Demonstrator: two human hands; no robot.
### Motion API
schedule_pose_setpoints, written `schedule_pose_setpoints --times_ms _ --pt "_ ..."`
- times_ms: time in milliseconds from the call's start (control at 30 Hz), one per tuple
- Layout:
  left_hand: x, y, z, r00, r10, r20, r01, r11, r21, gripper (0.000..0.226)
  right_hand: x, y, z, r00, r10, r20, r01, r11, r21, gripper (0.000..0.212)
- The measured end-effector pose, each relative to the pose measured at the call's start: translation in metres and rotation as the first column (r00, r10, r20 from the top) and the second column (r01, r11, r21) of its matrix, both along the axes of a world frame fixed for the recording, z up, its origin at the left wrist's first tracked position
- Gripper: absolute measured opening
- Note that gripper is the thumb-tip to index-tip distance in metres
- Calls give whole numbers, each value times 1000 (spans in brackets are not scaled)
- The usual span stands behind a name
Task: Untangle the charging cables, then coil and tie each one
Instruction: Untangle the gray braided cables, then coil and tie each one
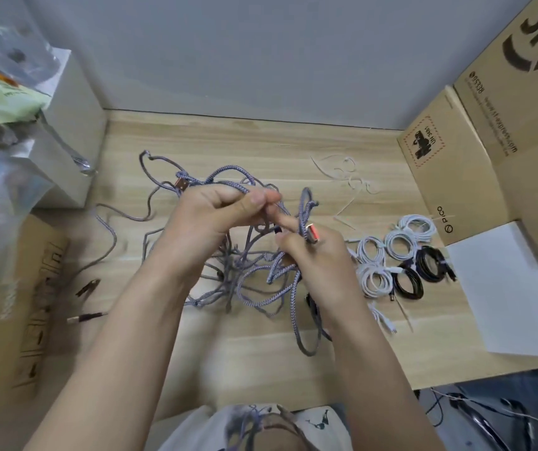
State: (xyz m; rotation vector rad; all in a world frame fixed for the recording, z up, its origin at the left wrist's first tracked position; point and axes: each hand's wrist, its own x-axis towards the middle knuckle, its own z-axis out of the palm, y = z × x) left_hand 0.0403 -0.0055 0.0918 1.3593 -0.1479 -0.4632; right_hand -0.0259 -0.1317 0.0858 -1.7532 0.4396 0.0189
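Forearms reach from the lower edge over a wooden table [352, 164]. Left hand [210, 213]: pinching a strand of the grey braided cable tangle [248, 268], mid-table. Right hand [313, 252]: curled around a strand by a metal plug [312, 233]. Right side: coiled white cables [388, 255], coiled black cables [420, 271], cardboard box [476, 131].

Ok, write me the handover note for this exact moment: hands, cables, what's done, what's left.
Left hand pinches a strand of the grey braided tangle, lifted above the wooden table. Right hand grips another strand beside a USB plug.
Done: four white coils and two black coils lie at right.
Left: separate the grey cables, then coil and tie each one. Loose ties lie behind the tangle.
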Motion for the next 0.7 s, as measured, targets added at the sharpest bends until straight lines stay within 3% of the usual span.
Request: schedule_pose_setpoints --times_ms 67,133,233,300,367,433,600,700 --pt "1 0 1 999 26 -44 -29 997 -74 22 -1 2 -5 999 5 -45 -7 999 -40 28" --pt "8 4 -3 979 65 -193 -106 972 -210 22 -2 2 -3 998 43 -50 -44 999 -19 20" --pt "24 14 -10 904 -64 -422 -208 796 -568 21 -3 1 6 991 131 5 -131 991 18 35" --pt "32 21 -17 879 -88 -468 -281 698 -659 24 -6 -4 12 993 96 65 -99 994 48 34" --pt "37 25 -20 861 7 -509 -374 687 -623 18 -8 -13 15 997 4 79 -12 994 105 27" --pt "35 25 -18 866 69 -496 -378 739 -557 31 -11 -20 20 995 -33 89 19 987 161 22" --pt "23 13 -17 885 -76 -459 -136 902 -411 13 -18 -25 29 977 -3 215 -61 954 293 22" --pt "21 7 -20 863 -143 -484 12 964 -264 10 -20 -26 32 953 51 298 -157 926 343 8"
